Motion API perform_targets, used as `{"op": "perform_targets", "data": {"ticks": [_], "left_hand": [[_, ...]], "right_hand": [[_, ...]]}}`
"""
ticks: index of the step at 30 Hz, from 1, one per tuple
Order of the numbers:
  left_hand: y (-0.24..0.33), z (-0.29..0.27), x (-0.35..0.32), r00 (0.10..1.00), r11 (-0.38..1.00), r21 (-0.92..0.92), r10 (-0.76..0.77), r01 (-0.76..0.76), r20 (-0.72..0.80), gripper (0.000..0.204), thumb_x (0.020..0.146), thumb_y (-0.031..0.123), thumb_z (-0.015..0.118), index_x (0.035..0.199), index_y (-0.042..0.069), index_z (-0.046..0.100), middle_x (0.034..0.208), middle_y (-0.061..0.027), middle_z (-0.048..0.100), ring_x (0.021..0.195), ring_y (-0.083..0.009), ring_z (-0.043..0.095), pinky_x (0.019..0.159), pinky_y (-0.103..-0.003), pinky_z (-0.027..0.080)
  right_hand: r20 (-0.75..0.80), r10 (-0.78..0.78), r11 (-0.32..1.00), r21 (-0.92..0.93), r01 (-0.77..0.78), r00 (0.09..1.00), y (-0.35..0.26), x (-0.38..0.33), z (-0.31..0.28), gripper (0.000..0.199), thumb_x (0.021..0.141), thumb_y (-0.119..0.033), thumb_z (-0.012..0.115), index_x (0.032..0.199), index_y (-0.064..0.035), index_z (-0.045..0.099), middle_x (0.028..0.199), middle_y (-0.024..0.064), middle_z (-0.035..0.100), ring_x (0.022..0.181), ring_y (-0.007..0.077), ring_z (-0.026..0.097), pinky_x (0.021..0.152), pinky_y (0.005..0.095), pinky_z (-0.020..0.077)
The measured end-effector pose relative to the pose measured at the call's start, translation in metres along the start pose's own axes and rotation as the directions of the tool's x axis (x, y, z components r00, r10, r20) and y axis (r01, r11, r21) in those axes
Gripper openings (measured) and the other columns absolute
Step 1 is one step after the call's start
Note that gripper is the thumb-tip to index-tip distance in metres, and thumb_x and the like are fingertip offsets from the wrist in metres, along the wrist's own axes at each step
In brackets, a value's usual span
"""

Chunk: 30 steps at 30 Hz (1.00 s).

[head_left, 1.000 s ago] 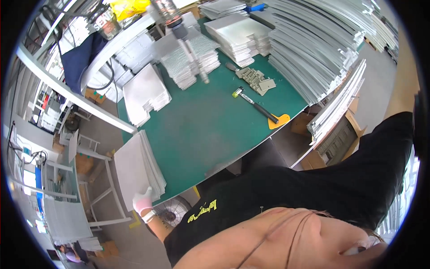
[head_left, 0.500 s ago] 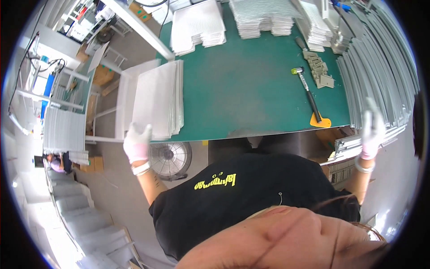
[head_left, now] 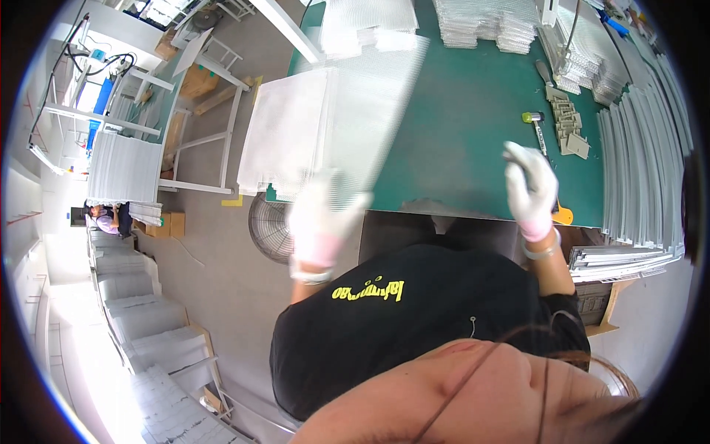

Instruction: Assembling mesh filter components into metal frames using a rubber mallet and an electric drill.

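Observation:
My left hand (head_left: 316,226), in a white glove, grips the near end of a pale, finely ribbed sheet (head_left: 381,100). Motion blurs both, and the sheet slants over the green table beside a stack of white sheets (head_left: 285,126). My right hand (head_left: 531,189), gloved too, hovers over the table's near right part with bent, parted fingers and nothing in them. Just beyond it lies a hammer (head_left: 539,135) with a yellow-green head, its handle partly hidden by the hand. An orange scraper blade (head_left: 563,214) shows beside my right wrist.
Piles of white ribbed sheets (head_left: 488,22) stand along the far edge of the green table (head_left: 458,111). Small beige plastic parts (head_left: 569,126) lie near the hammer. Long grey strips (head_left: 643,170) are stacked at the right. A floor fan (head_left: 270,226) stands below the left side.
My left hand has moved right and now carries a ribbed sheet off the stack. My right hand has come in from the right side to above the table near the hammer. The view has shifted.

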<state>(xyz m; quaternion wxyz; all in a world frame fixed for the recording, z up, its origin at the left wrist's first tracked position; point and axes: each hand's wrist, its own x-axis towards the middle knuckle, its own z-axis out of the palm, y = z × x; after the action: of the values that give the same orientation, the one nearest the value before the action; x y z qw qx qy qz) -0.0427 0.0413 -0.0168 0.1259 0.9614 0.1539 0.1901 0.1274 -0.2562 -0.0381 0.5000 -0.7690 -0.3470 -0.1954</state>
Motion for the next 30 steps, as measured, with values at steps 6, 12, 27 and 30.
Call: {"op": "perform_targets", "data": {"ticks": [6,12,27,30], "left_hand": [[0.076,0.083,0.034,0.636,0.966,-0.207,0.256,-0.152,0.728,0.072,0.092,0.063,0.053,0.127,0.0,0.061,0.105,-0.0214,0.07,0.102,-0.0399,0.067,0.09,-0.047,0.052],[0.012,0.126,0.247,0.925,0.963,0.096,0.208,-0.25,0.319,0.069,0.089,0.056,0.057,0.122,-0.003,0.063,0.118,-0.0235,0.066,0.11,-0.0369,0.064,0.092,-0.046,0.052],[-0.065,0.141,0.428,0.9,0.935,0.334,-0.243,0.118,0.361,0.074,0.075,0.057,0.074,0.132,0.01,0.063,0.136,-0.0194,0.06,0.119,-0.0399,0.061,0.099,-0.042,0.05],[-0.047,0.171,0.423,0.965,0.847,0.528,-0.184,0.059,0.186,0.099,0.068,0.061,0.079,0.145,0.008,0.047,0.141,-0.0233,0.051,0.122,-0.0436,0.058,0.098,-0.04,0.05]], "right_hand": [[0.468,0.218,0.894,-0.447,0.017,0.856,0.088,-0.004,0.099,0.048,0.087,-0.03,0.062,0.132,-0.012,0.062,0.143,0.0171,0.053,0.136,0.0393,0.044,0.114,0.0515,0.0326],[0.574,0.205,0.871,-0.476,0.12,0.793,0.128,-0.004,0.089,0.058,0.079,-0.015,0.055,0.137,-0.0108,0.056,0.15,0.0188,0.045,0.144,0.0417,0.034,0.121,0.055,0.0203],[0.547,0.201,0.894,-0.442,0.076,0.813,0.13,0.003,0.092,0.053,0.078,-0.017,0.058,0.131,-0.0118,0.062,0.147,0.0149,0.05,0.142,0.0378,0.037,0.121,0.0537,0.0229],[0.528,0.24,0.882,-0.47,0.045,0.814,0.135,-0.002,0.086,0.053,0.078,-0.017,0.058,0.13,-0.0111,0.062,0.146,0.0149,0.05,0.142,0.0378,0.037,0.121,0.0537,0.023]]}}
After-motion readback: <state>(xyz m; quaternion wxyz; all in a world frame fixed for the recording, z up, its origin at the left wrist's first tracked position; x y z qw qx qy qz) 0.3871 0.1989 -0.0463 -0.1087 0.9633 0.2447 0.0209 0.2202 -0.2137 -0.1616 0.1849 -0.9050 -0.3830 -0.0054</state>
